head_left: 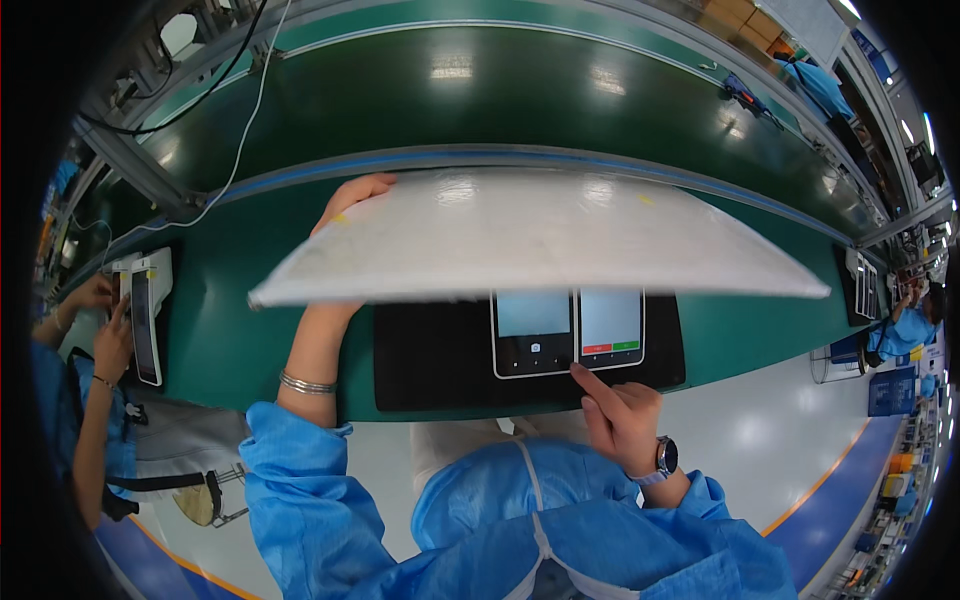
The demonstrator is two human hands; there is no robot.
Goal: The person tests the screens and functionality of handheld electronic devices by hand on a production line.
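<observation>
A large white board or sheet with a glossy surface [540, 235] is held up over the table by my left hand [352, 200]. Fingers of that hand wrap round its upper left edge. Beneath it, a white-framed device with two lit touchscreens [505, 365] lies on a black mat [430, 360]; the board covers its far part. My right hand [622, 415] is at the device's near edge, index finger stretched out at the gap between the two screens, thumb apart, other fingers curled. Nothing shows in that hand.
The green table [225, 290] borders a dark green conveyor belt [400, 90] behind a metal rail. At left a co-worker's hands [112, 335] touch a similar device [150, 315]. Another device [862, 285] and person [900, 330] are at far right. A white cable [258, 110] hangs at upper left.
</observation>
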